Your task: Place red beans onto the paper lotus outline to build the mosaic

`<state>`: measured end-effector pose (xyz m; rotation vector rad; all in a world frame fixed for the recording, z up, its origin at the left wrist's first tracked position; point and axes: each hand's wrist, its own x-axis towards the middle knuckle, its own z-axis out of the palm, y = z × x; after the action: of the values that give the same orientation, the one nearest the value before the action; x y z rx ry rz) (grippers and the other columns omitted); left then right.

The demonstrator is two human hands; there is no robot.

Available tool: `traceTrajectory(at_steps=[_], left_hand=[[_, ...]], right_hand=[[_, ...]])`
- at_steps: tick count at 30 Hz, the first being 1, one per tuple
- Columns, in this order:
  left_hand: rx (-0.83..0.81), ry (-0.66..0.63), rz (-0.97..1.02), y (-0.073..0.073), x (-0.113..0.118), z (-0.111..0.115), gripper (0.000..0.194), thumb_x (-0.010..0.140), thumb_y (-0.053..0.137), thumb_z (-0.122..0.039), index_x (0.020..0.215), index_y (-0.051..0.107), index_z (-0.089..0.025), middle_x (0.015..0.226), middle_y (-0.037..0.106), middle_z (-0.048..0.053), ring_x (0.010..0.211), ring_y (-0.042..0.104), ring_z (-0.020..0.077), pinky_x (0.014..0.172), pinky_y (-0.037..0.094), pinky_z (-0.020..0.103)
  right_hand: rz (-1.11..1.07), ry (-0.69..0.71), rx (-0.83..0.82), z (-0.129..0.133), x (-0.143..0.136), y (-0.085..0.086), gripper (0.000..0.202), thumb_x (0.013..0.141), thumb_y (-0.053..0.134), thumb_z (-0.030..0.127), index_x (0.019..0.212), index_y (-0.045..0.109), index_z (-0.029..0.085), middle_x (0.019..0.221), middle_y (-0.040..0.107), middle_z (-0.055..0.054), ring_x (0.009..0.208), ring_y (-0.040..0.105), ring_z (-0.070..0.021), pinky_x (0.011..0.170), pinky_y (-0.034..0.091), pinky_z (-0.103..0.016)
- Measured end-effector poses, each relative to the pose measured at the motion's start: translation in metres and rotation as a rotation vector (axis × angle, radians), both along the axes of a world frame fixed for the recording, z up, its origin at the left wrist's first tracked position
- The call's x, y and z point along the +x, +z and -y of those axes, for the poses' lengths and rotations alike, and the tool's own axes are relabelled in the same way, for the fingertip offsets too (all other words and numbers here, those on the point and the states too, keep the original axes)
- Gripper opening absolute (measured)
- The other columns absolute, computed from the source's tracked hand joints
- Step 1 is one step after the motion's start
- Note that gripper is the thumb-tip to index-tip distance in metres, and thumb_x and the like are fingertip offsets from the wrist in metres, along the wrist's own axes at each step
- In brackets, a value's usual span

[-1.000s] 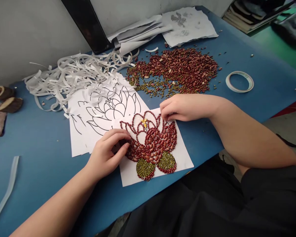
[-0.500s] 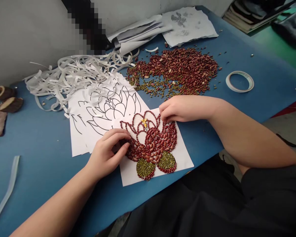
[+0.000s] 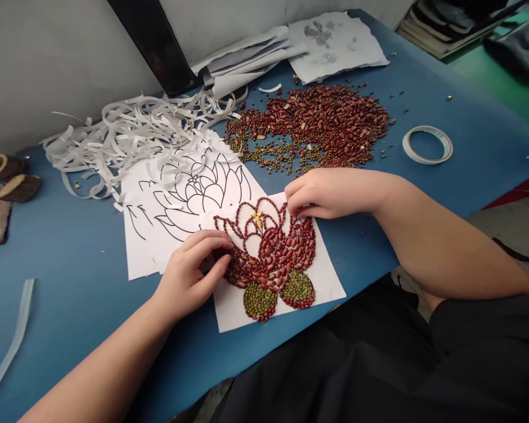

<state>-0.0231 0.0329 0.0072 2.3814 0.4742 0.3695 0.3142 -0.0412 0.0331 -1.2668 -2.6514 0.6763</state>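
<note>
A white sheet (image 3: 328, 279) bears a lotus of red beans (image 3: 282, 249) over two round patches of green beans (image 3: 259, 299), with small yellow pieces (image 3: 257, 218) near the top. My left hand (image 3: 196, 267) rests at the sheet's left side, thumb and fingers apart, its fingertips by the red beans. At the upper right edge of the lotus is my right hand (image 3: 311, 194), its fingers bent and pressed together over the beans. Whatever those fingertips hold, if anything, is hidden.
Printed flower outlines (image 3: 211, 185) lie behind the sheet, partly under curled paper strips (image 3: 136, 132). Loose red and green beans (image 3: 326, 120) are heaped behind my right hand. A tape roll (image 3: 427, 145) lies to the right, wood pieces (image 3: 20, 188) far left.
</note>
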Motion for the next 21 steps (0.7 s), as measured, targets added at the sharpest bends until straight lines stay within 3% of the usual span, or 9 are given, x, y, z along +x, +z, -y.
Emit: traceTrajectory(at_steps=[7,12,14,19,21], left_hand=[[-0.008,0.005,-0.009,0.0,-0.001,-0.001,0.015,0.1,0.056,-0.016,0.112,0.063,-0.023,0.113,0.068,0.002,0.104,0.066,0.0147,0.09,0.055,0.026],[-0.005,0.008,-0.008,0.0,0.0,-0.001,0.016,0.1,0.056,-0.016,0.111,0.064,-0.023,0.112,0.069,0.003,0.104,0.067,0.0161,0.091,0.056,0.027],[-0.005,0.007,-0.005,0.0,0.0,-0.001,0.015,0.1,0.056,-0.016,0.111,0.064,-0.023,0.112,0.069,0.003,0.104,0.067,0.0162,0.091,0.056,0.028],[-0.007,0.008,-0.008,-0.001,0.0,-0.001,0.015,0.1,0.056,-0.016,0.111,0.064,-0.023,0.112,0.069,0.003,0.105,0.067,0.0163,0.092,0.056,0.029],[-0.012,0.013,-0.013,-0.001,0.0,-0.001,0.015,0.101,0.056,-0.017,0.111,0.064,-0.023,0.112,0.069,0.004,0.105,0.067,0.0173,0.092,0.057,0.03]], right_hand=[[0.049,-0.004,0.034,-0.001,-0.005,-0.007,0.022,0.098,0.057,0.012,0.087,0.075,0.019,0.091,0.068,-0.004,0.078,0.058,-0.015,0.07,0.041,-0.03],[-0.005,-0.019,0.029,0.001,0.003,0.001,0.022,0.1,0.055,0.018,0.092,0.076,0.02,0.094,0.071,-0.005,0.083,0.063,-0.0167,0.077,0.047,-0.032],[-0.034,-0.108,0.065,0.003,0.015,0.008,0.022,0.101,0.054,0.024,0.098,0.076,0.021,0.1,0.073,-0.006,0.09,0.066,-0.0189,0.083,0.049,-0.034],[0.096,-0.624,0.311,0.008,0.053,0.018,0.026,0.101,0.052,0.03,0.103,0.077,0.022,0.11,0.075,-0.011,0.101,0.066,-0.027,0.094,0.049,-0.043],[0.161,-0.705,0.313,0.008,0.062,0.017,0.027,0.101,0.052,0.031,0.101,0.077,0.023,0.106,0.076,-0.011,0.098,0.066,-0.027,0.093,0.048,-0.044]])
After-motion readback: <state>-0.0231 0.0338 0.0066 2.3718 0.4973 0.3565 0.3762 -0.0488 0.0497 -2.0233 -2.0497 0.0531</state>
